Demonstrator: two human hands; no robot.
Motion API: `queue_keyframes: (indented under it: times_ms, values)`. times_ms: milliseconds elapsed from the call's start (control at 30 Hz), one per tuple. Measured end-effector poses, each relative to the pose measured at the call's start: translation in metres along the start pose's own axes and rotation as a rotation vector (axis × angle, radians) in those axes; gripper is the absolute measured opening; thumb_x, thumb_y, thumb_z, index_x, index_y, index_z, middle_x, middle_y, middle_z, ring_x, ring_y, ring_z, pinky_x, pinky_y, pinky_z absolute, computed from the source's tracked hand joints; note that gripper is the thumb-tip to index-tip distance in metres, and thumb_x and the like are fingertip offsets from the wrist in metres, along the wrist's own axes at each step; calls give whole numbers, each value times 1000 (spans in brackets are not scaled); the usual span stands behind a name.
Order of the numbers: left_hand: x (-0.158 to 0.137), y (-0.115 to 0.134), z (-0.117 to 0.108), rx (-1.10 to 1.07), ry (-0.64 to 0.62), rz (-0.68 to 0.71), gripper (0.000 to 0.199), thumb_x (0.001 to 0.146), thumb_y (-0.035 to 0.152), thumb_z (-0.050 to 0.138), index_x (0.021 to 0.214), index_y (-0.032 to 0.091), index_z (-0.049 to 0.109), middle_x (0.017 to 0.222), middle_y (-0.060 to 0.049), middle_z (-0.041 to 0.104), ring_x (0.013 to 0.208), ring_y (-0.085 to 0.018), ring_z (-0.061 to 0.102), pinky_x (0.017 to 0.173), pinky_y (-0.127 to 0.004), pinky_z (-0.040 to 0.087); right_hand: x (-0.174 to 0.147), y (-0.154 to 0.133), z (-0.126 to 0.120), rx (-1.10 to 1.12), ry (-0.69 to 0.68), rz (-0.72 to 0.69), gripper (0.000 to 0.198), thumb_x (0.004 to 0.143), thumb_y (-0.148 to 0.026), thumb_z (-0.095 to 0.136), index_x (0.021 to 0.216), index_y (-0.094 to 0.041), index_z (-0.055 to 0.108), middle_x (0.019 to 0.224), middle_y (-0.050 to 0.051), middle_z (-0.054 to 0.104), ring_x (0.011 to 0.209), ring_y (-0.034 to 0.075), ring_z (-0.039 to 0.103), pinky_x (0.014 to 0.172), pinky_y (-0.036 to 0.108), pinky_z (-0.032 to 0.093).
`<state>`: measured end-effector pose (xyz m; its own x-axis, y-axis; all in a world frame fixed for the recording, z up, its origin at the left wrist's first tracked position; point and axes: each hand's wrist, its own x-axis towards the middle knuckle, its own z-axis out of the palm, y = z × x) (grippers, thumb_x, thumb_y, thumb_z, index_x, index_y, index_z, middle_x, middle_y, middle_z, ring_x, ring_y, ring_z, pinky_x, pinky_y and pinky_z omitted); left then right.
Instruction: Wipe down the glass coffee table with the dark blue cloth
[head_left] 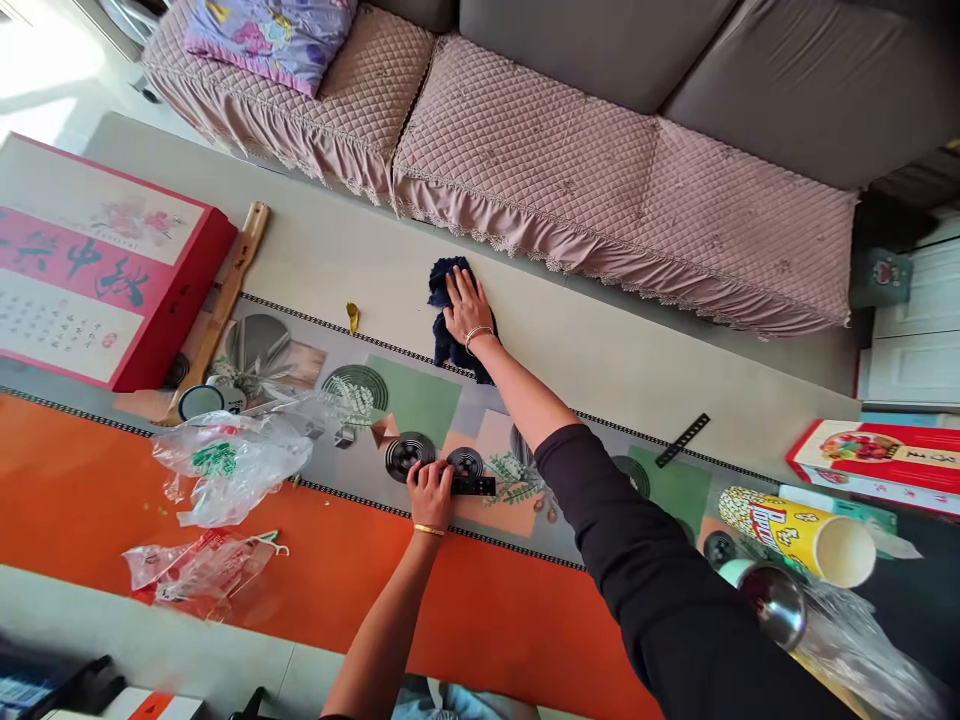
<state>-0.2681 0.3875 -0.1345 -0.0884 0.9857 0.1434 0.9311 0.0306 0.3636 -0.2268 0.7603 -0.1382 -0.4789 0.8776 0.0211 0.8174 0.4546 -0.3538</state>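
Hands well apart: right hand point(466, 305) spread flat, palm down on a dark blue cloth point(447, 345), which lies bunched on the pale tabletop point(637, 355), its near end over the border of the patterned runner point(420, 395); left hand point(431, 490) is down on the runner w/ fingers bent at the end of a black strip point(474, 486) — can't tell if it's pinching the strip or just resting there. Main risk, prob.: a hard push on the cloth catches the runner's edge & rucks it up, b/c the cloth overlaps it; the left hand's weight may help pin it, but if that hand lifts, the runner could slip. A sweep to the left could knock the small yellow piece point(352, 317), which sits loose nr. the border. The bracelet point(478, 335) is right by the cloth, so poss. snag on a fold. Black sleeve point(630, 540) shows just beside the metal cup point(776, 605), w/ the popcorn tub point(795, 535) next to it — an elbow swung wide might tip either, tho arm height's hard to judge. Clear plastic bag point(232, 450) is light, so a brush of the left arm could drag it.
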Motion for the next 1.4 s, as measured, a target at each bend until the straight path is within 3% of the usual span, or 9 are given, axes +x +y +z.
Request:
queue_keyframes:
  times_ms: [300,400,500,767,867,933,1100,1267,1400]
  values:
    - [-1,-2,1,18,-4,14,24,84,8,54,99,23,66,105,-9,69,97,-23,61,106,-46,36,-118,-112,30,113,-210,-528,66,93,-30,52,153,-10,36,166,12,23,155,27,17,128,47,8]
    - [-1,-3,1,42,-2,27,28,80,5,55,100,22,66,105,-9,69,96,-23,60,105,-45,36,-133,-123,34,128,-238,-607,65,93,-29,50,154,-13,36,166,10,23,155,25,18,128,46,10]
    - [-1,-3,1,45,-17,21,27,79,8,59,100,23,65,106,-9,69,97,-24,60,104,-45,37,-126,-96,22,138,-234,-542,66,92,-26,51,155,-15,34,166,10,25,154,25,21,128,49,9]
    - [-1,0,0,-1,-35,-11,16,84,17,63,99,24,65,105,-9,69,99,-24,60,107,-47,36,-35,29,-10,49,1,60,67,92,-19,45,157,-10,29,166,13,21,155,26,16,127,54,8]
    - [-1,1,0,11,-8,-9,12,90,18,59,97,24,66,103,-8,70,97,-23,61,107,-46,35,-4,13,2,49,18,126,67,93,-20,44,156,-7,29,167,15,19,155,28,13,127,54,4]
    - [0,1,0,14,3,-6,14,92,16,56,97,24,66,103,-8,70,97,-22,61,107,-46,35,-3,-18,12,69,-3,49,66,93,-21,45,155,-6,31,167,14,19,156,28,12,128,52,3]
    - [-1,0,-1,-11,-7,-16,19,92,12,52,98,24,67,105,-8,70,98,-22,61,107,-45,34,-70,-85,17,159,-118,-255,63,91,-21,48,152,-6,40,165,13,24,155,26,17,129,47,7]
    - [-2,0,0,-39,-38,-31,22,92,12,52,100,24,68,106,-8,70,98,-22,61,108,-46,34,-123,-81,5,120,-210,-430,63,91,-19,47,153,-13,39,165,9,28,153,24,23,129,46,13]
    - [-1,1,-1,-44,-32,-37,23,90,10,51,98,24,67,105,-7,70,97,-21,62,108,-46,34,-85,-65,6,91,-152,-276,65,91,-20,48,155,-13,36,165,9,28,153,24,23,128,48,12]
